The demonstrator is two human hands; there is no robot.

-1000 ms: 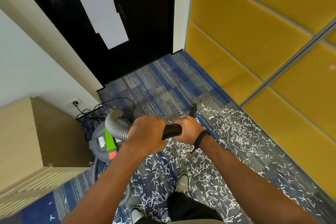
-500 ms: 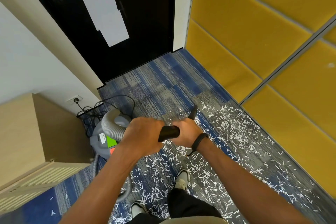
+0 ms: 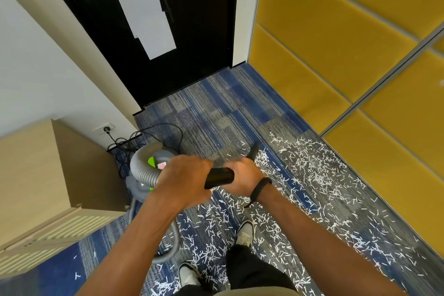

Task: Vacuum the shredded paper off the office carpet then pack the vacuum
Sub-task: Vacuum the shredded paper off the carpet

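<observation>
Shredded paper (image 3: 310, 170): thick right of nozzle (image 3: 254, 151).
Grip: my left hand (image 3: 185, 180) and right hand (image 3: 242, 179) both clenched around the black wand (image 3: 218, 176).
Technique: I'd sweep slow overlapping passes rightward, near to far.

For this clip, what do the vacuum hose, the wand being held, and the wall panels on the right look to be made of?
The hose looks like flexible grey plastic: it is ribbed and bends in a loop. The wand seems hard black plastic or coated metal, smooth with a slight sheen; which one is unclear. The yellow wall panels look like matte padded fabric or felt, though painted board is possible.
</observation>
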